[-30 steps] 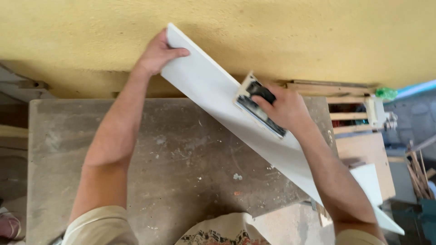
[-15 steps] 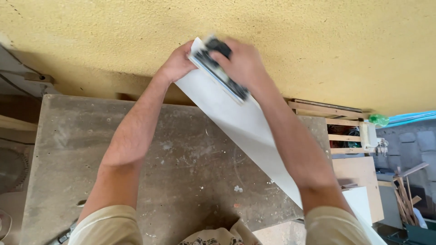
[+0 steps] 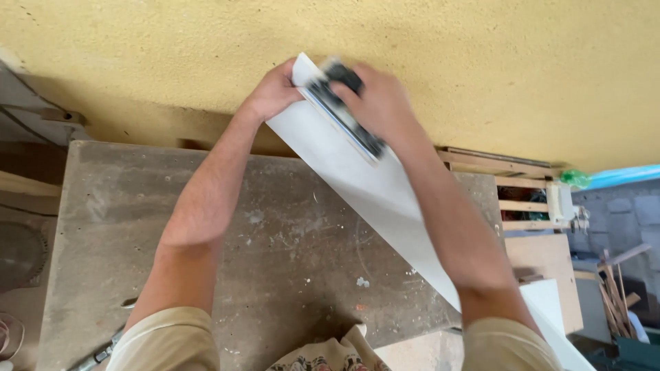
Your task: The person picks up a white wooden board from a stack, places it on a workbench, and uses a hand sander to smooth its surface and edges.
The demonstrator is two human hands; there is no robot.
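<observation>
Yellow wall behind the dusty table (image 3: pixel 289 227): right hand (image 3: pixel 378 103) has slid its gripped sanding block (image 3: pixel 344 117) up the white board (image 3: pixel 371 185), meeting the left hand (image 3: pixel 271 93) clutching the top end.

A long white board (image 3: pixel 371 185) lies slantwise across the workbench, its far end up at the yellow wall and its near end low on the right, with a dark sanding block (image 3: pixel 342 108) pressed flat on its far end.
</observation>
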